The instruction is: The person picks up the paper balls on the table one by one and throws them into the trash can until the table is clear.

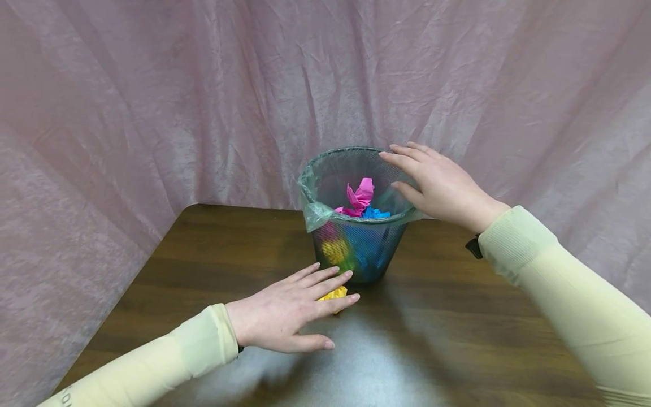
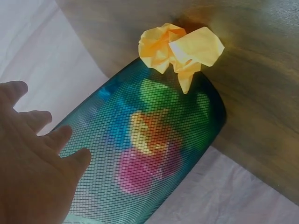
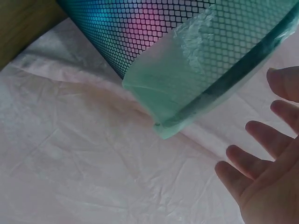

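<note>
A dark mesh wastebasket (image 1: 391, 249) stands upright on the table, lined with a thin green plastic bag (image 1: 316, 215) folded over its rim. Crumpled pink paper (image 1: 363, 193) and blue paper (image 1: 375, 213) show inside; green paper (image 2: 159, 95) and more colours show through the mesh. Outside, by the base, lies a crumpled yellow-orange paper ball (image 2: 198, 46). My left hand (image 1: 290, 311), fingers straight and spread, overlaps this ball in the head view and holds nothing. Beside the rim on the right, my right hand (image 1: 447, 183) is empty too, its fingers extended and apart.
The wood-grain table (image 1: 244, 243) has a rounded far left corner. Behind it hangs a pinkish draped curtain (image 1: 229, 113), close to the basket's back. A dark band (image 1: 474, 247) shows at the right cuff.
</note>
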Action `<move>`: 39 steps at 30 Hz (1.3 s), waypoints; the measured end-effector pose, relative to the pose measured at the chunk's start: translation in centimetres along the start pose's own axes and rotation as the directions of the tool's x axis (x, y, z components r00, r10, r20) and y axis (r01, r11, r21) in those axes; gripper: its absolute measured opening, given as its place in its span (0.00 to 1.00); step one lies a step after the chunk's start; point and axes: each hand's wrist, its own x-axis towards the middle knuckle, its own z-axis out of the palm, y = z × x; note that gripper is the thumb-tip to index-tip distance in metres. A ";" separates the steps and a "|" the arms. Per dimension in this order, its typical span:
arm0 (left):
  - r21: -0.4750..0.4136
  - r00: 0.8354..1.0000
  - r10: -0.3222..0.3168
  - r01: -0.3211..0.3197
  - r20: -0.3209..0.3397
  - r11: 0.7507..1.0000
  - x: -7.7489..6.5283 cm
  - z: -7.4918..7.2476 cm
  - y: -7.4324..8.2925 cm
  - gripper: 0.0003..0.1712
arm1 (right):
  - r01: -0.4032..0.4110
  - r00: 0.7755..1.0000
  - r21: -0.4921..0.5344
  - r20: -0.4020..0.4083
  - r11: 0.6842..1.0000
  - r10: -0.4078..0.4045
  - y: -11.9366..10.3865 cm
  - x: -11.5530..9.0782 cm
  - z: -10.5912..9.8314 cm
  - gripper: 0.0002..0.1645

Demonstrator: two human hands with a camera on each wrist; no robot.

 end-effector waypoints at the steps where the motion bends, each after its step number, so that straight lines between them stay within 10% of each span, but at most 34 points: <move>1: -0.003 1.000 -0.007 0.007 0.005 1.000 0.0 0.1 0.0 0.45 | 0.008 1.000 -0.003 -0.016 1.000 -0.008 -0.1 -0.2 -0.1 0.37; 8: -0.026 0.998 -0.050 0.051 0.040 0.998 -0.5 0.6 -0.8 0.45 | 0.131 0.977 -0.037 -0.166 0.991 -0.136 -1.2 -2.9 0.0 0.39; 19: -0.060 0.993 -0.083 0.088 0.083 0.994 -0.6 2.6 -3.4 0.45 | 0.392 0.847 -0.063 -0.364 0.918 -0.386 -5.3 -8.6 1.9 0.28; 31: -0.067 0.979 -0.111 0.124 0.169 0.990 0.8 4.9 -4.5 0.44 | 0.339 0.941 -0.004 -0.007 0.941 -0.339 -5.1 -13.3 8.1 0.40; 39: -0.013 0.969 -0.088 0.094 0.230 0.995 2.2 6.8 -4.0 0.38 | 0.298 0.950 0.059 0.075 0.953 -0.302 -5.6 -15.2 12.1 0.48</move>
